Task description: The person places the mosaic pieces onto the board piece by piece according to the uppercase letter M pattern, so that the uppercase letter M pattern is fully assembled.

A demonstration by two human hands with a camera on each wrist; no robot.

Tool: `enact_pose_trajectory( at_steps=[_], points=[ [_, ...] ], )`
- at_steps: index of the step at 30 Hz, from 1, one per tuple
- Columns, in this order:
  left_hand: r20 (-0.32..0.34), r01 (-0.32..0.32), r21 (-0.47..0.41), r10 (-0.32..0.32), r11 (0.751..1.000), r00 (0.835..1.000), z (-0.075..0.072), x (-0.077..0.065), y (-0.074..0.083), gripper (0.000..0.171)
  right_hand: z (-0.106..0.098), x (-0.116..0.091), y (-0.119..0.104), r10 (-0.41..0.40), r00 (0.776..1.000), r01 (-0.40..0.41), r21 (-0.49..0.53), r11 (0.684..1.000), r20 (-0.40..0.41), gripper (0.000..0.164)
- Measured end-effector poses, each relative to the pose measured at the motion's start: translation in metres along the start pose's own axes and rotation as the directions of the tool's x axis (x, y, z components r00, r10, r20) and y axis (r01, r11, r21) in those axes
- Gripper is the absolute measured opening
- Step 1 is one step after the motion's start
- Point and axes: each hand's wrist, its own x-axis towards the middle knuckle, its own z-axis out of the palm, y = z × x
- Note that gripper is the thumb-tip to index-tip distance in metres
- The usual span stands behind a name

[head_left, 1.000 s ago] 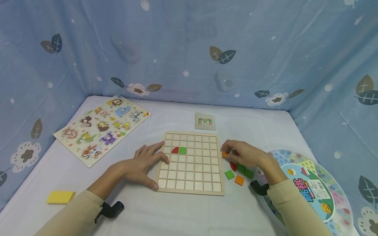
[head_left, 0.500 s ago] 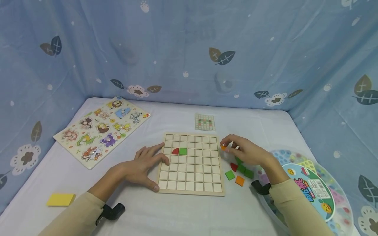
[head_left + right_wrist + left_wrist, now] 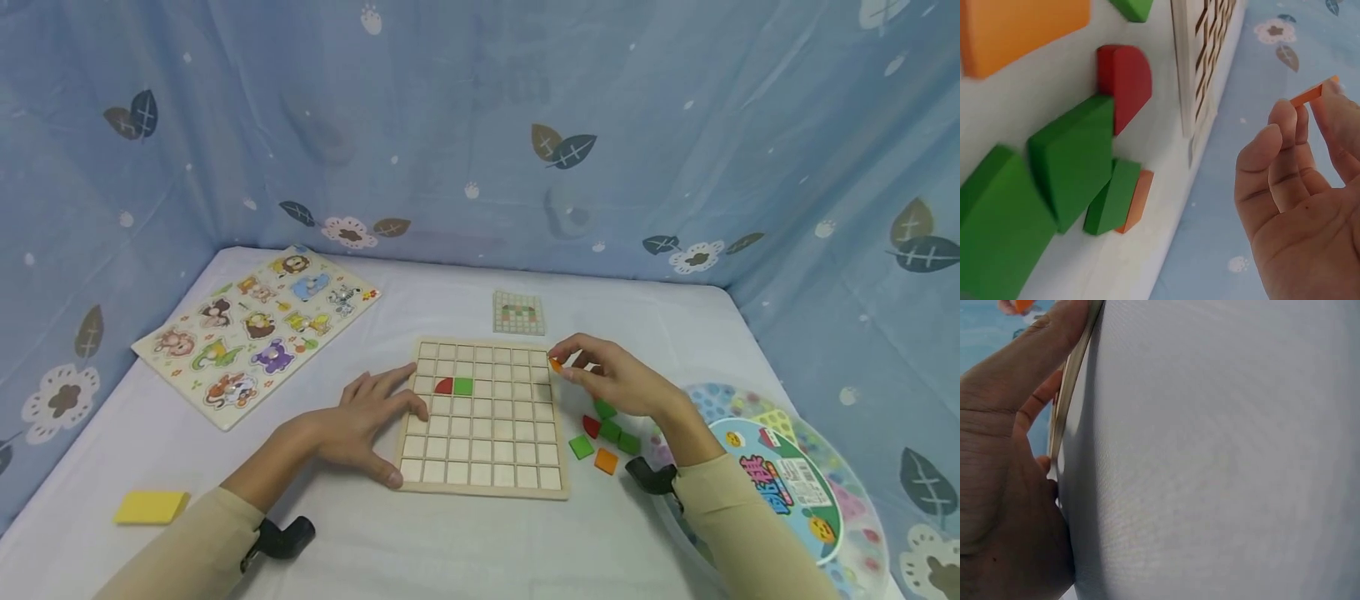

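Observation:
A wooden grid board [image 3: 483, 451] lies mid-table, holding a red quarter-circle tile [image 3: 444, 386] and a green square tile [image 3: 463, 387] side by side in its upper left part. Along the board's left edge my left hand [image 3: 358, 427] rests with fingers spread, thumb at the near corner; the left wrist view shows the thumb [image 3: 1054, 337] against the rim. My right hand [image 3: 613, 382] pinches an orange tile [image 3: 556, 365] over the board's far right corner. In the right wrist view that orange tile [image 3: 1311, 94] sits between thumb and fingertips, raised off the table.
Right of the board lie loose tiles: a red quarter circle [image 3: 591, 427], an orange square [image 3: 606, 462] and several green ones [image 3: 581, 447]. A pattern card [image 3: 519, 325] lies behind the board, an animal puzzle [image 3: 258, 350] back left, a yellow block [image 3: 152, 507] front left, a round package [image 3: 813, 487] right.
My right hand has lifted the orange tile from beside the loose pieces and carried it up and left to the board's far right corner. The left hand stays in place.

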Motion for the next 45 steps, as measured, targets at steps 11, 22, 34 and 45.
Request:
enact_pose_trajectory(
  at_steps=[11, 22, 34, 45],
  points=[
    [0.004, -0.005, -0.022, 0.005, 1.0, 1.0, 0.0, -0.002, 0.0, 0.079, 0.009, 0.018, -0.01, -0.016, 1.0, 0.016, 0.024, 1.0, -0.005, 0.027],
    [0.008, -0.01, 0.001, 0.01, 1.0, 1.0, -0.002, 0.001, 0.001, 0.08, 0.019, 0.032, -0.01, -0.037, 0.999, 0.038, 0.088, 0.995, -0.005, 0.029],
    [0.017, 0.001, 0.003, -0.001, 1.0, 1.0, -0.002, 0.0, 0.001, 0.08, 0.035, 0.05, -0.014, -0.039, 0.998, 0.035, 0.097, 0.995, 0.04, 0.029],
    [0.007, 0.013, 0.001, -0.013, 1.0, 1.0, -0.002, 0.001, 0.001, 0.081, 0.042, 0.065, -0.014, -0.048, 0.996, 0.044, 0.053, 0.998, 0.079, 0.027]
  ],
)
